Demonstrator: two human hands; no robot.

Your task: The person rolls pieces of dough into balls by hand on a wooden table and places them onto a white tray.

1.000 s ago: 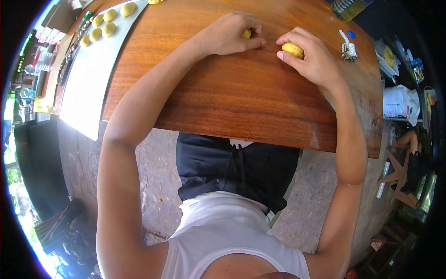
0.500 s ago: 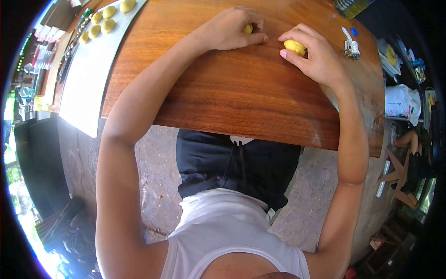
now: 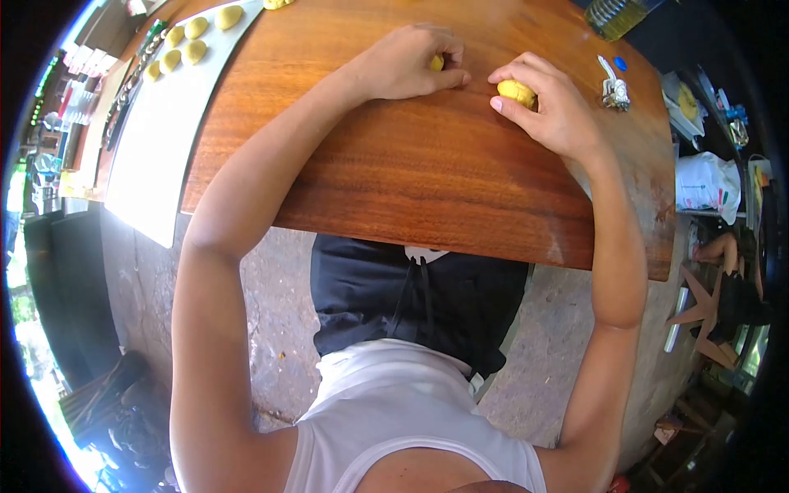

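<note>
Both hands rest over the wooden table, each with a yellow dough ball. My left hand [image 3: 415, 64] curls its fingers around one dough ball [image 3: 437, 62], of which only a small part shows between fingers and thumb. A second, lumpy dough ball [image 3: 516, 93] sits within my right hand [image 3: 555, 103], between the thumb and curved fingers. Several smooth dough balls [image 3: 195, 52] lie in rows at the far end of a pale tray [image 3: 146, 156] on the left. Another yellow lump [image 3: 278, 3] is cut off by the top edge of the view.
The wooden table [image 3: 394, 181] has its near edge at my waist. A bottle of yellowish liquid [image 3: 610, 18] stands at the far right. Near it are a blue cap [image 3: 620, 63] and a small white-and-silver item [image 3: 614, 92]. A white plastic bag [image 3: 707, 185] sits beyond the right edge.
The view has tipped a little, so the table's things appear lower and the yellow lump enters at the top. Both hands keep hold of their dough balls; the right one looks rounder.
</note>
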